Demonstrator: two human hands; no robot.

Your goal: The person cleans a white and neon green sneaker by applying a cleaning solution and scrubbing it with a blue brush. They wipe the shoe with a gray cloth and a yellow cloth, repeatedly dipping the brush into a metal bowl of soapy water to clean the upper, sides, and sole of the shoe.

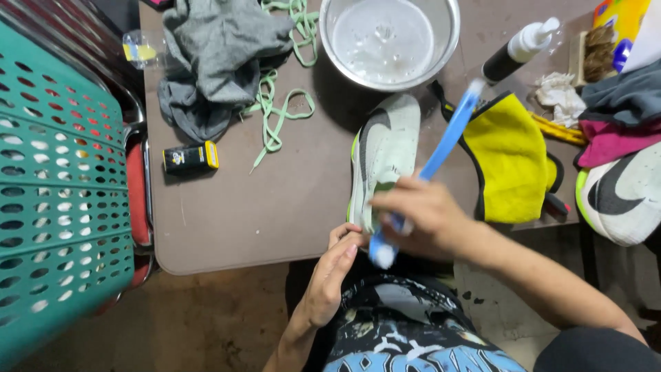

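A pale sneaker (385,148) with a dark swoosh-like stripe lies on the brown table (275,207), toe pointing away from me. My right hand (423,213) is closed around a blue toothbrush (447,138), whose bristled end points up and away, blurred. My left hand (334,272) touches the heel end of the sneaker at the table's front edge, fingers curled against it.
A metal bowl of soapy water (389,38) stands behind the shoe. Grey cloth (213,58) and green laces (275,117) lie back left, a small black-yellow box (191,158) beside them. A yellow cloth (506,162), a pump bottle (516,52) and a second sneaker (620,196) are right. A green perforated basket (62,207) is left.
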